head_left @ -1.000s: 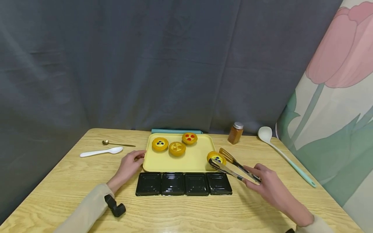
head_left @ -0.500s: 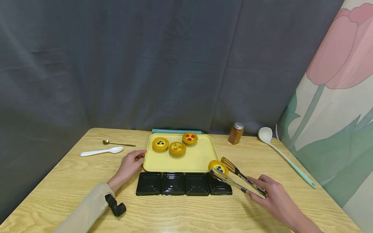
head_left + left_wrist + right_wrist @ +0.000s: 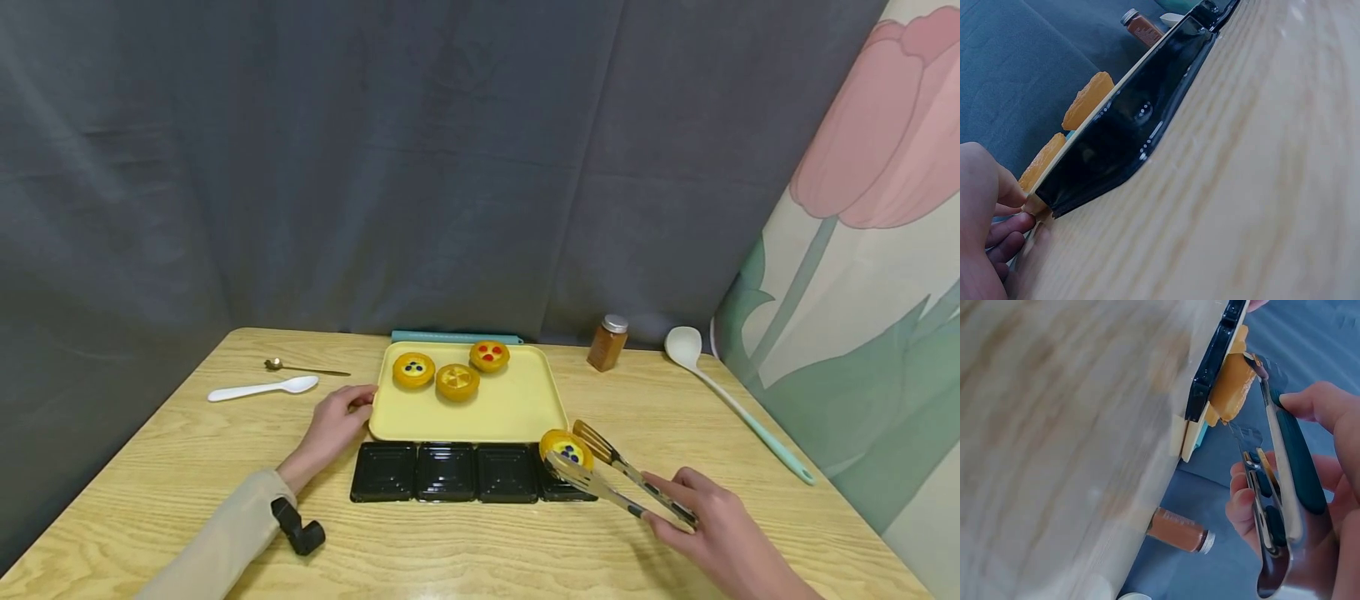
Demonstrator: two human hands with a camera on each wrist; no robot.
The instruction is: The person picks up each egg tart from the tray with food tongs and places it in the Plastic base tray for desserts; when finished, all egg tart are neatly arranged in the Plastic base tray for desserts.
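The right hand (image 3: pixel 711 518), its fingers curled around metal tongs (image 3: pixel 609 495), held a blue-dotted tart (image 3: pixel 570 452) between the tips above the black container (image 3: pixel 446 473), just off the near right corner of the yellow tray (image 3: pixel 517 414). The left hand (image 3: pixel 333 427) pinched the tray's left edge, where other tarts (image 3: pixel 458 382) lay inward.

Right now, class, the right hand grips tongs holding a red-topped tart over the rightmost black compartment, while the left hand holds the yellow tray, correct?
Not quite: the tart in the tongs over the rightmost black compartment is blue-topped, not red, as the head view shows. The right hand grips the tongs and the left hand holds the yellow tray.
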